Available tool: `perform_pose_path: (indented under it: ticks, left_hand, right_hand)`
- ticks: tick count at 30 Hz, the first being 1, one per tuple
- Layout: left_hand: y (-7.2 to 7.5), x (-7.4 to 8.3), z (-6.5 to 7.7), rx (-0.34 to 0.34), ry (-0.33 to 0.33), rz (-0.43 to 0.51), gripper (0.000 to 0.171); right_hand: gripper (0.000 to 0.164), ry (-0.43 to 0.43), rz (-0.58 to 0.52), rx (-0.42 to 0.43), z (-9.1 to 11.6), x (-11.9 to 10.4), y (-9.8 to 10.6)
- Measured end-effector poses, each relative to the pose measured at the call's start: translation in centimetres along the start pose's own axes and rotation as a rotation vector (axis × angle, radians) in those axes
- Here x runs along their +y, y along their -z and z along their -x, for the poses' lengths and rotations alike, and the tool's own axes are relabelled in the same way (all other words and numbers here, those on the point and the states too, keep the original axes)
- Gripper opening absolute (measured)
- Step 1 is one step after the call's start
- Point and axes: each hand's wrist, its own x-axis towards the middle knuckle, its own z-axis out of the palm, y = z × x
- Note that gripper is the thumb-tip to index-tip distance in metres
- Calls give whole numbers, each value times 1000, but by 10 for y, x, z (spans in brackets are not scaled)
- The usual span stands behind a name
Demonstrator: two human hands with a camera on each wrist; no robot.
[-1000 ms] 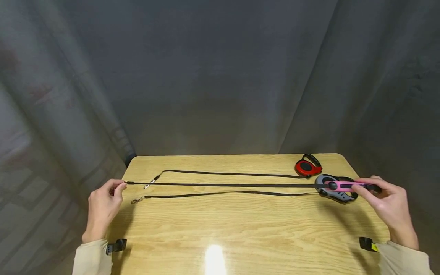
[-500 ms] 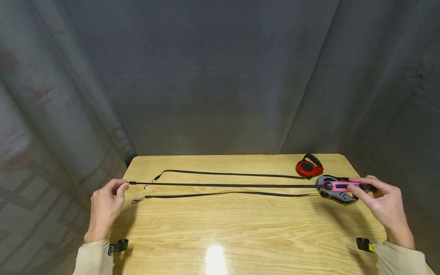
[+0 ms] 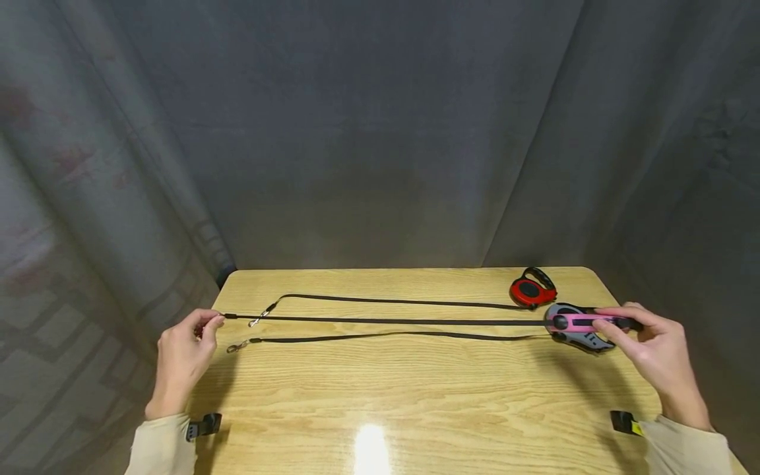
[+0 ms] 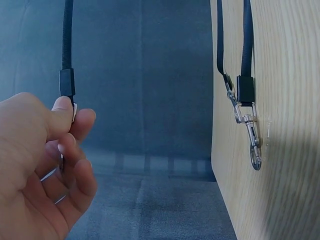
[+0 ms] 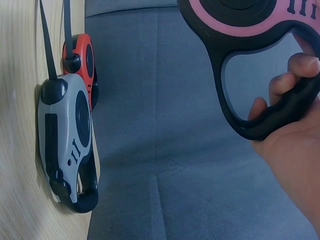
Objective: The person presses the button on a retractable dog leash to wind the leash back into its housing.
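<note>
Pink leash [image 3: 577,322] in right grip [image 3: 660,349], clip [image 4: 75,112] apparently in left grip [image 3: 183,351]

The pink leash [image 3: 577,322], grey leash [image 5: 70,132] and red leash [image 3: 527,291] are part black, the table [image 3: 415,389] yellowish woodgrain

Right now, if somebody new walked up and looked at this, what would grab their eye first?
Probably the pink leash reel in the right hand, its black strap running straight above the table to the metal clip that the left hand pinches. Next, likely the red reel by the table's far right corner and the gray reel in front of it.
</note>
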Motion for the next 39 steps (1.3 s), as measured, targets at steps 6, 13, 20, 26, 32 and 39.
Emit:
perform_pose_path:
  ticks: [6,13,20,26,32,39]
  left_hand:
    - [-1,1,0,0,0,2,6]
    - [-3,2,-2,0,-19,9,9]
    - [-5,3,-2,-3,-37,17,8]
    - [-7,4,-3,0,-31,15,8]
    - [-7,6,-4,-12,-42,7,10]
    - [-4,8,-4,-20,-30,1,8]
  right_hand:
    - [23,24,-15,-20,-2,-3,-4]
    - [23,41,-33,-33,-4,-3,-8]
    - [27,31,-29,-54,-4,0,-13]
    - [28,34,-35,-63,-3,0,-14]
    - [27,27,-34,-64,-3,-1,-15]
    - [27,35,-27,-57,-5,-4,-16]
